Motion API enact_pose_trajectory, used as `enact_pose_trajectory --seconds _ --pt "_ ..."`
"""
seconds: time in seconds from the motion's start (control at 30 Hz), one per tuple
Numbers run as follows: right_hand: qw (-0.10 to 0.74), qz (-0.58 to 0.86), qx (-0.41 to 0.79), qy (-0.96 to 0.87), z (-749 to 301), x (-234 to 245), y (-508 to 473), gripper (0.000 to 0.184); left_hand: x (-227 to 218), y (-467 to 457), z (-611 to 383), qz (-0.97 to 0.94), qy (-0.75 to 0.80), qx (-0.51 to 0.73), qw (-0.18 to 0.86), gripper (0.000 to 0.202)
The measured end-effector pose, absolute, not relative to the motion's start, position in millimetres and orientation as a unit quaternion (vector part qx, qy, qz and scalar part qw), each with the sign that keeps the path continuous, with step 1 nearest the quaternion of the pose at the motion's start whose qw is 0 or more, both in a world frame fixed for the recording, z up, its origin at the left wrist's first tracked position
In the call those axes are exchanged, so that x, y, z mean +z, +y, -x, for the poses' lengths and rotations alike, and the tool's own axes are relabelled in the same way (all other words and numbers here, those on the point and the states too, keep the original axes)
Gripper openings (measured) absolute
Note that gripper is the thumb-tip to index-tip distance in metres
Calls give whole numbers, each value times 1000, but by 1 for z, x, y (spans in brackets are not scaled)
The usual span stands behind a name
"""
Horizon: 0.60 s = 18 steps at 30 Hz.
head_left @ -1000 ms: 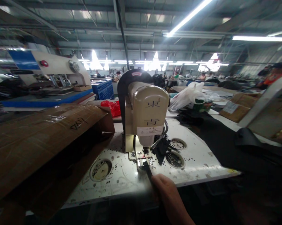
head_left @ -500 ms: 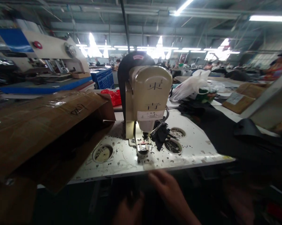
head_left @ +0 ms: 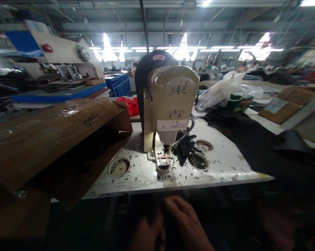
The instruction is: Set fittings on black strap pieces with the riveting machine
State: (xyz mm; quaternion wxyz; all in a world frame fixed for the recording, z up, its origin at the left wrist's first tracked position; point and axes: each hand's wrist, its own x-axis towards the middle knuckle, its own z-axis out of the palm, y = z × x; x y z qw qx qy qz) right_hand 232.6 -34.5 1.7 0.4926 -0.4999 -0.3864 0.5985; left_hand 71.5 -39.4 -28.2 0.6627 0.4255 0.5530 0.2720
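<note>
A beige sewing machine (head_left: 171,101) stands on a white table (head_left: 225,167), its lit presser foot (head_left: 164,161) bare. Both my hands are low, in front of the table's near edge, in the dark. My left hand (head_left: 147,232) and my right hand (head_left: 187,223) are close together with curled fingers around a dark piece (head_left: 164,223) that I cannot make out clearly. A scrap of black cloth (head_left: 184,148) lies right of the needle.
An open cardboard box (head_left: 50,139) lies on its side at the left. Black fabric (head_left: 264,153) is heaped at the right. Round holes (head_left: 118,167) dot the table. A white plastic bag (head_left: 220,92), a blue crate (head_left: 119,84) and other workers stand behind.
My right hand pulled the black strip away from the presser foot and down below the table edge. My left hand came up to meet it. The view tilted down slightly.
</note>
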Motion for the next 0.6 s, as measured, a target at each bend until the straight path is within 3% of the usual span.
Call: enact_pose_trajectory --seconds 0.27,0.6 --pt "522 443 640 -348 -218 18 -30 46 -8 -18 -81 -378 592 355 617 72" --pt "556 498 567 -349 -232 44 -11 35 -6 4 -83 -397 612 383 568 83"
